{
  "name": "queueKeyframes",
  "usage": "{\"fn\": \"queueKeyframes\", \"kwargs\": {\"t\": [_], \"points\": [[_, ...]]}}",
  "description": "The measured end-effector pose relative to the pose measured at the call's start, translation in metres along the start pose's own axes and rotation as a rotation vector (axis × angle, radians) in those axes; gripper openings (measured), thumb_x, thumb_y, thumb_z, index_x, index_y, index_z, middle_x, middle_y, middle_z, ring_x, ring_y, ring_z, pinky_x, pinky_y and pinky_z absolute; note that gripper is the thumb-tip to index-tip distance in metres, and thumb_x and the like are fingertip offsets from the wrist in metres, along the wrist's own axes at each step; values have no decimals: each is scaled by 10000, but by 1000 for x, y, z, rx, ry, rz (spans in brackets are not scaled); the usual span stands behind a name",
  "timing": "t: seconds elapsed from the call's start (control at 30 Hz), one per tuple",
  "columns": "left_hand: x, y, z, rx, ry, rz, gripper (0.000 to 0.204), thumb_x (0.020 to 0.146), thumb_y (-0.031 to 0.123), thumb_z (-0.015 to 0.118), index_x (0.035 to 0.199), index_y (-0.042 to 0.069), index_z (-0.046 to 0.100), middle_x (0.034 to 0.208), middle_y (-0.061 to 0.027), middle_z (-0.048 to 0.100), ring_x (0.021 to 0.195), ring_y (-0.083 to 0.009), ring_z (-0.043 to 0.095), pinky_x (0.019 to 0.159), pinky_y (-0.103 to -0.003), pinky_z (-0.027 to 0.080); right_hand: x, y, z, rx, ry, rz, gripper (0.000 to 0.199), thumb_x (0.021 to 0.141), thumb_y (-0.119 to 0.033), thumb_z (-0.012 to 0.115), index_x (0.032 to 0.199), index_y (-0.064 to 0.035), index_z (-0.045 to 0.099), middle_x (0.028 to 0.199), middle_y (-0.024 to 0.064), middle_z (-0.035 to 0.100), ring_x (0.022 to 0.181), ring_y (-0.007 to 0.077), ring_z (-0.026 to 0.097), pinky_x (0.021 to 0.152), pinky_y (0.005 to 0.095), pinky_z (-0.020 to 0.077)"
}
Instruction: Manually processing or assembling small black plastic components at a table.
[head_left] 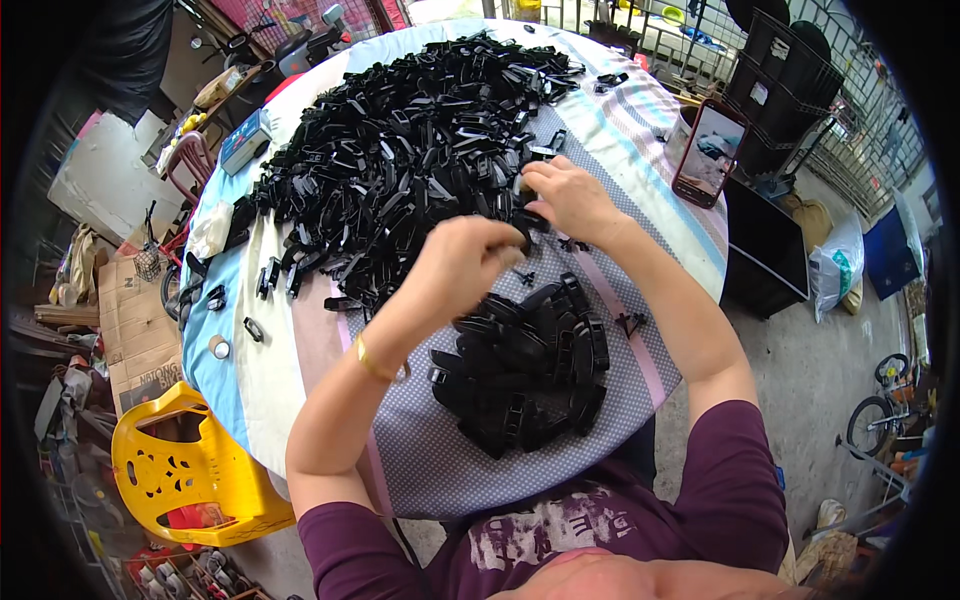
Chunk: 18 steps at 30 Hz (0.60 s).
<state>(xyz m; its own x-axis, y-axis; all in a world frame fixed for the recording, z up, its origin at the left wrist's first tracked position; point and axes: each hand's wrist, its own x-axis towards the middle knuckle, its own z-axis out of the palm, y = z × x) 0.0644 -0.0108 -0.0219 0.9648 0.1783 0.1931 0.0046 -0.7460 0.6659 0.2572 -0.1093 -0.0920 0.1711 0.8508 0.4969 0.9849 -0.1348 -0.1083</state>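
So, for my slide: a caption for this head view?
Both hands work a black plastic part between two heaps on a round table.

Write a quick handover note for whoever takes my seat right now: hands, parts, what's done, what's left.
Left hand: closed, fingers curled on a small black part, which is mostly hidden.
Right hand: fingers at the near edge of the big pile, touching black parts.
Done: a smaller pile lies close to the body on the table.
Left: the big pile, far larger.

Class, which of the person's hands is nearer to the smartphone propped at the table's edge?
Right. The right hand is at the big pile's edge, left of the smartphone; the left hand is farther left and lower.
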Motion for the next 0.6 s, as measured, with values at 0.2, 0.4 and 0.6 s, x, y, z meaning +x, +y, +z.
{"fn": "queueKeyframes", "kwargs": {"t": [0.2, 0.4, 0.6], "points": [[53, -53, 22, 594, 195, 46, 200, 760, 177, 631, 860, 7, 667, 864, -167, 605, 880, -312, 558, 747, -373, 462, 3, -9, -2, -57, -132, 128, 251, 708, -141, 681, 944, -82, 620, 1043, 79, 567, 982, 267, 522, 843, 347, 444], [80, -44, 43, 831, 77, -173, 339, 735, 308, 671, 846, -12, 671, 997, -169, 585, 981, -313, 536, 793, -374, 494, -12, 7, -4, 30, 83, -32, 239, 684, -92, 640, 922, -81, 630, 1005, 85, 579, 969, 277, 538, 830, 354, 450], [77, -50, 38, 618, 95, -197, 299, 703, 260, 674, 838, -7, 662, 927, -188, 602, 942, -326, 551, 794, -371, 484, -8, -20, -20, 196, -313, 186, 256, 701, -156, 622, 943, -72, 637, 919, 110, 607, 930, 278, 586, 798, 370, 476]]}}
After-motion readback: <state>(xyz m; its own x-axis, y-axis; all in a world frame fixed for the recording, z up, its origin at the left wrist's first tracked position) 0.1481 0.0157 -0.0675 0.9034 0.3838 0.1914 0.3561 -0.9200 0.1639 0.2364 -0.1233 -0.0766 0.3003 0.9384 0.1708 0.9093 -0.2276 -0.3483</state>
